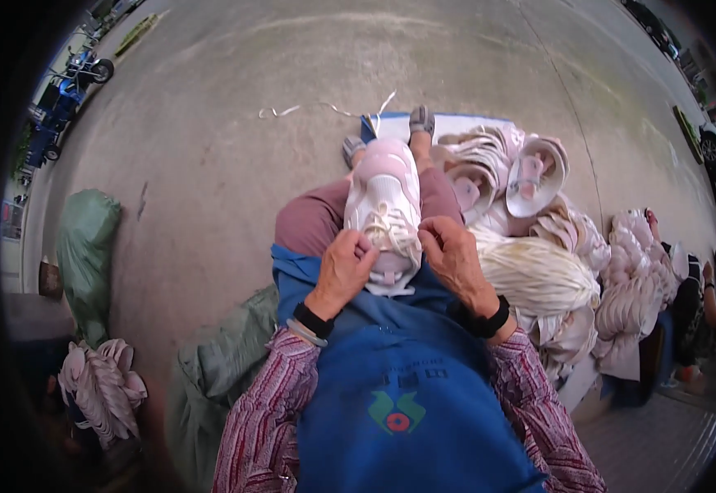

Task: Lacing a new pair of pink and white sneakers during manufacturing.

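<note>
A white and pink shoe upper [385,185] lies along my lap, toe pointing away from me. A cream shoelace [387,226] crosses its eyelets in several rows. At the left eyelet edge my left hand [341,271] is closed, thumb and forefinger pinched on the lace. My right hand [456,259] pinches the lace at the opposite edge, its fingers curled. The exact bit of lace in each pinch is too small to see. Beneath the upper is my blue apron [383,386].
To my right lie a thick bundle of cream shoelaces [530,275] and stacked shoe uppers [539,168]. Green sacks [87,255] and more uppers [103,390] are at the left. A loose lace [325,105] trails over the concrete. Another person [707,308] sits far right.
</note>
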`<state>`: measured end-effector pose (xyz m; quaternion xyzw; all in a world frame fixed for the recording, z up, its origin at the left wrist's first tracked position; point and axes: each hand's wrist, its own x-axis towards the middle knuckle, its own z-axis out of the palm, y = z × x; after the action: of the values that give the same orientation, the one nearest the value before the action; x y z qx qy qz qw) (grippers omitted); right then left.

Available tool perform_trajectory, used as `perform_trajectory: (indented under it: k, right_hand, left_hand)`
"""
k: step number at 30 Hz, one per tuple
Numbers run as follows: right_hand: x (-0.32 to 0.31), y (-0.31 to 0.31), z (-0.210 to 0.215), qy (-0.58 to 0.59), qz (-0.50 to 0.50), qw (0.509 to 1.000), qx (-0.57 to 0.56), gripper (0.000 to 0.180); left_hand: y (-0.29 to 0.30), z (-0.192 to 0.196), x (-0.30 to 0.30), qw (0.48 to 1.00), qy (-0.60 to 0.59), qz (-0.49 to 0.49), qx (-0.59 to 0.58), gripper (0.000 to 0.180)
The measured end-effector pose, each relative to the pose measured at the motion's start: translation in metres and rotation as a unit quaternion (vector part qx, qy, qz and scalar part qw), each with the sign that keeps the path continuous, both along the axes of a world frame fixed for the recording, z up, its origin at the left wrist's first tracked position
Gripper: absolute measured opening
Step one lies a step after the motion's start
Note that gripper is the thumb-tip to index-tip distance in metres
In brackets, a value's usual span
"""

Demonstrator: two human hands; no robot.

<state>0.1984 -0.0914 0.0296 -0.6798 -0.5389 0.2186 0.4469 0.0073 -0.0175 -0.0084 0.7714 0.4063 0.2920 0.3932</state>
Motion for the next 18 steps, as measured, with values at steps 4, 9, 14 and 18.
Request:
perform_trajectory:
  k: [4,9,14,18]
  right_hand:
    - [0.004,-0.025,-0.011,-0.029,0.022,0.999,-0.033,0.008]
    - [-0.014,-0.033,-0.019,0.013,0.048,0.997,-0.061,0.013]
    - [-0.03,-0.015,-0.019,-0.084,0.032,0.996,-0.014,0.02]
    - [-0.029,0.003,-0.028,-0.107,0.008,0.993,-0.046,0.014]
  left_hand:
    - [-0.007,0.0,-0.004,0.999,0.018,0.034,-0.025,0.021]
    - [-0.014,-0.006,-0.015,0.994,0.033,0.08,-0.061,0.035]
    - [-0.005,-0.02,-0.008,0.997,-0.024,0.075,-0.023,0.058]
    - [0.003,-0.028,0.006,0.999,0.02,-0.004,0.042,0.073]
